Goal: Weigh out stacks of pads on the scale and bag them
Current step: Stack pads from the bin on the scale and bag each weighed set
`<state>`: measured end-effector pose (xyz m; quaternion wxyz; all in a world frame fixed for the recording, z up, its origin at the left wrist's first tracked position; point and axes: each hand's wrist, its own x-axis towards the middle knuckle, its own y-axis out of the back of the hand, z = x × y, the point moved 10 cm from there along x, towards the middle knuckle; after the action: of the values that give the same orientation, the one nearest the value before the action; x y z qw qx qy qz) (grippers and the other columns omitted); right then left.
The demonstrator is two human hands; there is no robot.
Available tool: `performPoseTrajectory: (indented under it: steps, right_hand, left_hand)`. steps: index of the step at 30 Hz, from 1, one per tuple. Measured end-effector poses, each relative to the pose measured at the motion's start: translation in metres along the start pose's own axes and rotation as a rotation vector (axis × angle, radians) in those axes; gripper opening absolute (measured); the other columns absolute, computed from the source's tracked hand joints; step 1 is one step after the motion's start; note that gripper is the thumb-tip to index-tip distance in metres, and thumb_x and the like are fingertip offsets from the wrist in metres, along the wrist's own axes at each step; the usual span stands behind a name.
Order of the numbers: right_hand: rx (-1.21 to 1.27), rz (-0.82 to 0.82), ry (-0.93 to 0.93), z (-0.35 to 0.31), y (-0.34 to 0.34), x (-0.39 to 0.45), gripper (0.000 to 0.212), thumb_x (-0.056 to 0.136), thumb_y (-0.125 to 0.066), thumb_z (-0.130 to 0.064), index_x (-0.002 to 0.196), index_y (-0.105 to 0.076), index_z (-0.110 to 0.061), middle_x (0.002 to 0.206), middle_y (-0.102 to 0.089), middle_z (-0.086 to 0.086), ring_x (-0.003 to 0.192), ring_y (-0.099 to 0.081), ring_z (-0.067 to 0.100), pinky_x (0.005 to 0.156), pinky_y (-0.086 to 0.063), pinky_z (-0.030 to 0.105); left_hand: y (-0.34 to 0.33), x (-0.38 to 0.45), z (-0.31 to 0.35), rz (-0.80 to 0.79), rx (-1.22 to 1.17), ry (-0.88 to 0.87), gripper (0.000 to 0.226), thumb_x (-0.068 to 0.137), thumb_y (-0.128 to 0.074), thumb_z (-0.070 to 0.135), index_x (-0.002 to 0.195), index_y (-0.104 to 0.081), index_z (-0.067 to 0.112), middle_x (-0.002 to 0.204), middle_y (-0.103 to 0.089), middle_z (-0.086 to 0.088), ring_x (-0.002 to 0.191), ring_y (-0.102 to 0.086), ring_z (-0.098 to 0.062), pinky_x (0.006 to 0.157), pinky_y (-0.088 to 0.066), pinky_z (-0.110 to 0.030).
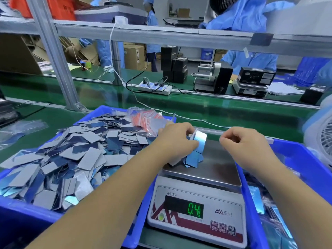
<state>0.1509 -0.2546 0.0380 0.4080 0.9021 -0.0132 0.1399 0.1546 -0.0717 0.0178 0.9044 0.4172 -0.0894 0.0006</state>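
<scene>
A white electronic scale (197,209) stands in front of me with a steel pan (219,164); its green display reads 0.4. My left hand (177,139) grips a small stack of blue-grey pads (200,141) over the pan's left side. A few loose blue pads (193,159) lie on the pan below that hand. My right hand (241,142) hovers over the pan's back right with fingers curled; I cannot tell if it holds anything. A blue bin (23,211) on the left is heaped with several grey and blue pads (75,153). Small clear bags with red strips (147,119) lie at the bin's far end.
A second blue bin (294,155) with bagged pads sits on the right, beside a white fan (323,139). Beyond the scale runs a green conveyor (215,105) carrying a power strip (154,88) and a label dispenser (212,78). People in blue coats work behind.
</scene>
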Motion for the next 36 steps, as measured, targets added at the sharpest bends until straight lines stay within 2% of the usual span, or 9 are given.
performPoseTrajectory:
  steps: [6,10,12,14,15,20,24,31,36]
  right_hand:
    - [-0.024,-0.041,0.011,0.002,-0.009,-0.001,0.02,0.086,-0.061,-0.024,0.067,-0.066,-0.028,0.065,-0.063,-0.024,0.063,-0.057,0.007,0.054,-0.038,0.024]
    - [-0.033,-0.049,0.016,0.002,-0.01,-0.001,0.021,0.086,-0.06,-0.024,0.067,-0.066,-0.029,0.064,-0.063,-0.023,0.063,-0.058,0.006,0.053,-0.038,0.022]
    - [-0.034,-0.054,0.019,0.002,-0.01,-0.002,0.021,0.087,-0.059,-0.024,0.067,-0.066,-0.028,0.065,-0.064,-0.022,0.063,-0.058,0.006,0.053,-0.037,0.022]
    - [-0.038,-0.058,0.025,0.001,-0.01,-0.002,0.021,0.087,-0.059,-0.024,0.067,-0.066,-0.028,0.066,-0.064,-0.022,0.064,-0.059,0.007,0.053,-0.038,0.023]
    - [-0.038,-0.062,0.026,0.001,-0.01,-0.002,0.021,0.087,-0.06,-0.024,0.068,-0.066,-0.028,0.066,-0.064,-0.023,0.065,-0.059,0.007,0.053,-0.038,0.023]
    - [-0.055,-0.062,0.036,-0.001,-0.011,-0.001,0.021,0.087,-0.059,-0.025,0.068,-0.066,-0.029,0.065,-0.064,-0.024,0.064,-0.059,0.005,0.053,-0.038,0.022]
    - [-0.06,-0.074,0.031,0.0,-0.014,-0.001,0.021,0.088,-0.06,-0.026,0.068,-0.066,-0.029,0.065,-0.064,-0.024,0.064,-0.059,0.005,0.053,-0.039,0.023]
    - [-0.062,-0.065,0.059,-0.003,-0.013,-0.001,0.022,0.088,-0.06,-0.025,0.067,-0.065,-0.031,0.064,-0.063,-0.026,0.061,-0.056,0.001,0.053,-0.037,0.02]
    - [-0.053,-0.081,0.145,-0.015,-0.02,-0.008,0.021,0.089,-0.061,-0.022,0.07,-0.065,-0.029,0.064,-0.061,-0.028,0.062,-0.054,-0.005,0.054,-0.039,0.01]
  left_hand:
    - [-0.014,-0.004,0.003,-0.066,0.217,-0.068,0.014,0.089,-0.06,0.057,0.091,-0.065,0.044,0.122,-0.047,0.012,0.121,-0.028,-0.018,0.095,-0.022,-0.037]
    - [0.009,0.0,0.001,0.001,0.066,-0.028,0.011,0.092,-0.058,0.048,0.095,-0.066,0.042,0.118,-0.051,0.007,0.124,-0.036,-0.02,0.102,-0.033,-0.039]
    - [0.027,0.001,-0.009,0.024,-0.001,0.029,0.005,0.094,-0.058,0.04,0.092,-0.063,0.04,0.117,-0.054,0.004,0.111,-0.052,-0.018,0.086,-0.045,-0.032]
    - [0.038,-0.001,-0.029,-0.019,-0.034,0.132,0.003,0.093,-0.059,0.037,0.096,-0.061,0.037,0.108,-0.056,0.005,0.083,-0.058,-0.013,0.062,-0.044,-0.025]
    - [0.04,-0.004,-0.041,-0.064,-0.011,0.189,0.008,0.093,-0.059,0.037,0.1,-0.059,0.036,0.104,-0.057,0.007,0.077,-0.06,-0.013,0.06,-0.044,-0.026]
    - [0.051,-0.017,-0.08,-0.179,0.053,0.331,0.02,0.083,-0.069,0.049,0.097,-0.061,0.038,0.102,-0.067,0.004,0.092,-0.066,-0.017,0.084,-0.052,-0.037]
    - [0.035,-0.024,-0.079,-0.296,0.031,0.304,0.04,0.071,-0.073,0.069,0.098,-0.064,0.042,0.102,-0.062,0.011,0.09,-0.063,-0.011,0.071,-0.048,-0.031]
    - [0.022,-0.027,-0.076,-0.299,-0.04,0.271,0.042,0.074,-0.072,0.07,0.102,-0.063,0.04,0.094,-0.057,0.014,0.081,-0.057,-0.007,0.072,-0.042,-0.029]
    - [0.023,-0.03,-0.081,-0.296,-0.098,0.268,0.04,0.071,-0.083,0.056,0.1,-0.065,0.035,0.098,-0.069,0.006,0.08,-0.061,-0.009,0.07,-0.043,-0.027]
